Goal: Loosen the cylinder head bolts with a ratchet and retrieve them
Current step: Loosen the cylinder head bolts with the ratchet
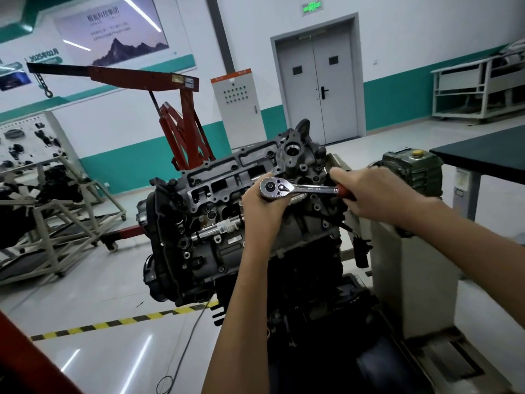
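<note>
The ratchet (306, 189) is seen at the centre of the frame, laid over the top face of the cylinder head (227, 177), which is carried tilted on its engine block. Its long axis runs nearly level across the picture: the chromed drive head is at the left end and the red handle at the right end. The left hand (261, 206) is brought up from below and is the nearer to the drive head. Its fingers (268, 175) are curled round the head from behind while the thumb is pressed against its lower edge, so the head is cupped and steadied. The right hand (375, 194) is closed on the red grip, with its fingers wrapped tightly round it and no gap to be seen. The bolt being worked, if one is engaged, is hidden beneath the drive head and the left palm, so it cannot be told whether a socket is seated. The coming stroke is judged to be a swing of the handle about the drive head, with downward pressure needed from the left hand. A dark-topped bench (483, 149) is seen at the right edge, well apart.
</note>
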